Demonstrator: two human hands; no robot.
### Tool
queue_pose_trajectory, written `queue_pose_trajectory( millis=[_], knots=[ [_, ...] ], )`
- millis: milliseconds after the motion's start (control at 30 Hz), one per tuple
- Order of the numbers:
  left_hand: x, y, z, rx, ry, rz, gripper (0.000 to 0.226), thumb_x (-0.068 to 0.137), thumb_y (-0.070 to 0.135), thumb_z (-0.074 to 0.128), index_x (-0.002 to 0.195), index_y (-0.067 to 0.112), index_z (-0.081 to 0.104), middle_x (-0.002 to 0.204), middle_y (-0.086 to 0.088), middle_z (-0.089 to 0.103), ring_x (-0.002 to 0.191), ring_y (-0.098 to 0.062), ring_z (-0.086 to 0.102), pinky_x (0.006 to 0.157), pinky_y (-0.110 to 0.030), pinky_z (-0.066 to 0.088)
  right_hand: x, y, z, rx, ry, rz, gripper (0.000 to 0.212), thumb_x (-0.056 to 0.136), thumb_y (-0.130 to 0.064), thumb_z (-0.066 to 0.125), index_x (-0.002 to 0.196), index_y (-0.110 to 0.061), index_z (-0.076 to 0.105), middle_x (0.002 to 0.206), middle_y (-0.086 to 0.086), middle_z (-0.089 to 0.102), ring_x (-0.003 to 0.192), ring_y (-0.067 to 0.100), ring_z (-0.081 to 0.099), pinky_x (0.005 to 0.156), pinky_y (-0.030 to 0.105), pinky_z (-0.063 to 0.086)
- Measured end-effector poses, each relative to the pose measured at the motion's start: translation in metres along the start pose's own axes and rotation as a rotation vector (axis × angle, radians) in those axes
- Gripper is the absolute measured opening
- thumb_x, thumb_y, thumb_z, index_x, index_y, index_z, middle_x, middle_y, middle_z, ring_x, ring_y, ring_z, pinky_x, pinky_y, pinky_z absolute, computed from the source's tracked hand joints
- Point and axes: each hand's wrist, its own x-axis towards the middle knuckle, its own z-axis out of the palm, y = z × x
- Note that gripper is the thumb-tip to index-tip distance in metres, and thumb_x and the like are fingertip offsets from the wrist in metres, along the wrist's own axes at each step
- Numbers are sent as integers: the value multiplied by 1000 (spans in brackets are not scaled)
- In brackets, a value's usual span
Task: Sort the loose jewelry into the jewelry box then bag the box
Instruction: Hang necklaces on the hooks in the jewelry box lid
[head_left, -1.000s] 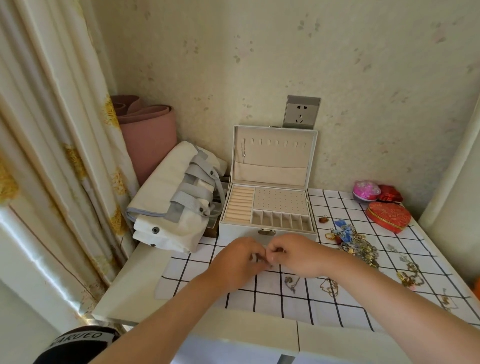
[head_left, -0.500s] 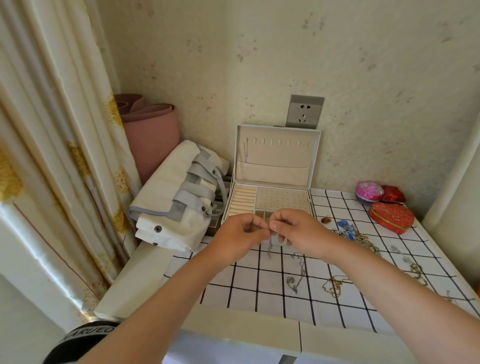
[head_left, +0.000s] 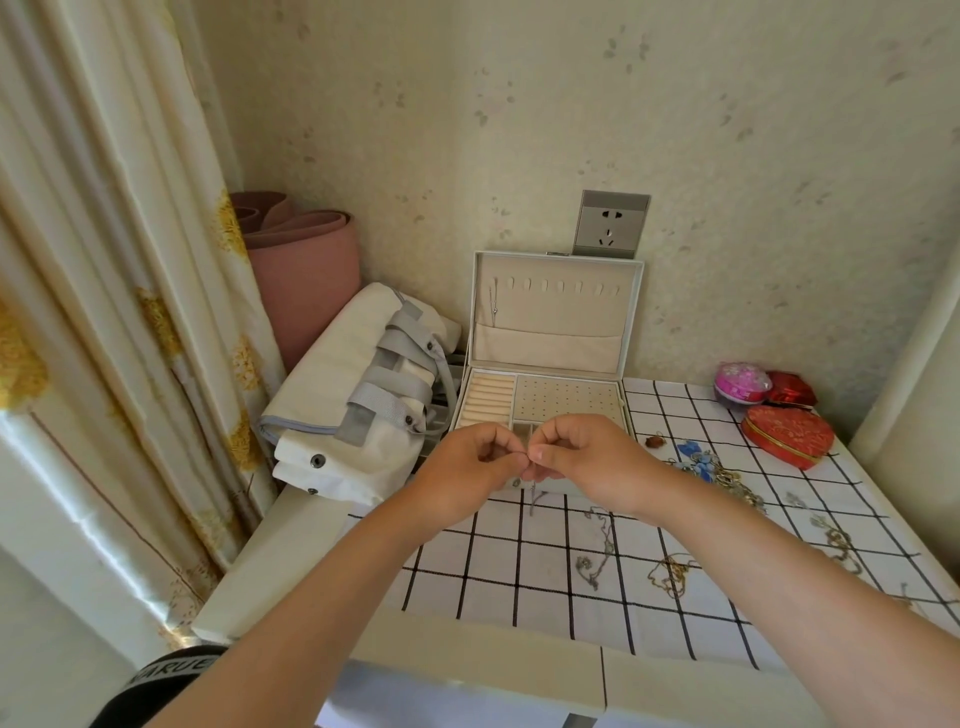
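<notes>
The white jewelry box (head_left: 556, 322) stands open against the wall, lid upright, one thin chain hanging inside the lid at its left. My left hand (head_left: 467, 467) and my right hand (head_left: 587, 457) meet fingertip to fingertip just in front of the box, both pinching a thin silver necklace (head_left: 533, 499) whose end dangles below them. Loose chains (head_left: 597, 556) lie on the checked cloth (head_left: 493, 561) below my right wrist, and a tangled pile of jewelry (head_left: 717, 473) lies to the right. The white and grey bag (head_left: 358, 395) rests folded left of the box.
A red heart-shaped box (head_left: 787, 436), a pink round case (head_left: 740, 382) and a small red box (head_left: 789, 388) sit at the back right. A rolled pink mat (head_left: 306, 270) leans in the corner behind the bag. A curtain (head_left: 104, 312) hangs at left.
Both hands rose from the cloth with the thin necklace pinched between them and now hold it higher, close to the front of the open box.
</notes>
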Motion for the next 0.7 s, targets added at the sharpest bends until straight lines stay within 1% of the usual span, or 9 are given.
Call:
queue_pose_trajectory(
  millis=[67, 167, 200, 267, 333, 367, 500, 633, 700],
  knots=[
    [-1, 2, -3, -45, -21, -52, 12, 92, 9, 62, 83, 15, 64, 80, -3, 64, 78, -17, 57, 85, -38, 53, 0, -2, 1, 98, -11, 13, 10, 98, -8, 60, 99, -7, 69, 82, 7, 75, 81, 16, 71, 91, 35, 58],
    [-3, 8, -5, -153, -73, -90, 10, 88, 14, 59, 78, 13, 60, 84, -9, 65, 86, -24, 59, 95, -43, 49, 0, -6, 2, 197, -29, 24, 15, 96, -5, 62, 109, -7, 69, 77, 4, 74, 74, 12, 69, 79, 26, 59],
    [-3, 10, -5, -174, -79, -92, 11, 86, 14, 58, 75, 14, 59, 82, -10, 65, 86, -24, 60, 96, -43, 49, 0, -7, 2, 198, -37, 24, 17, 96, -5, 62, 110, -6, 70, 77, 4, 74, 72, 11, 69, 75, 22, 57],
    [-3, 12, -7, -193, -72, -115, 20, 92, 5, 53, 74, 12, 56, 70, -6, 59, 72, -18, 58, 97, -46, 50, -1, -6, 1, 159, -42, 31, 15, 95, -5, 64, 106, -2, 73, 79, 9, 75, 72, 13, 68, 71, 19, 56],
    [-3, 12, -10, -193, -61, -143, 24, 94, -2, 48, 75, 11, 52, 62, -1, 46, 57, -11, 47, 90, -46, 54, -1, -4, 0, 87, -57, 43, 13, 94, -10, 66, 99, -2, 76, 84, 11, 76, 75, 18, 68, 74, 23, 58],
    [-3, 12, -11, -157, -57, -148, 23, 94, -1, 49, 76, 12, 52, 62, 1, 43, 55, -10, 43, 84, -43, 55, 0, -4, -1, 57, -74, 47, 13, 94, -13, 67, 97, -4, 76, 84, 10, 76, 75, 18, 68, 76, 25, 59],
    [-3, 9, -18, 142, -39, -86, 12, 91, 14, 63, 80, 18, 61, 62, 8, 45, 58, -9, 45, 65, -30, 49, 0, -4, -2, -22, -130, 60, 14, 95, -18, 66, 97, -10, 77, 82, 3, 77, 71, 14, 65, 81, 31, 58],
    [-5, 2, -24, 310, -80, -8, 7, 90, 24, 67, 85, 19, 67, 52, 15, 34, 54, -8, 36, 60, -27, 41, -1, -5, 1, -101, -193, 81, 15, 94, -25, 68, 98, -14, 78, 84, -3, 78, 68, 13, 60, 83, 41, 56],
    [-7, 2, -27, 333, -76, 10, 7, 92, 24, 66, 86, 19, 66, 53, 15, 35, 52, -5, 35, 57, -24, 38, -2, -6, 3, -111, -207, 81, 13, 91, -28, 71, 97, -19, 79, 85, -7, 78, 68, 10, 59, 80, 37, 55]
  ],
)
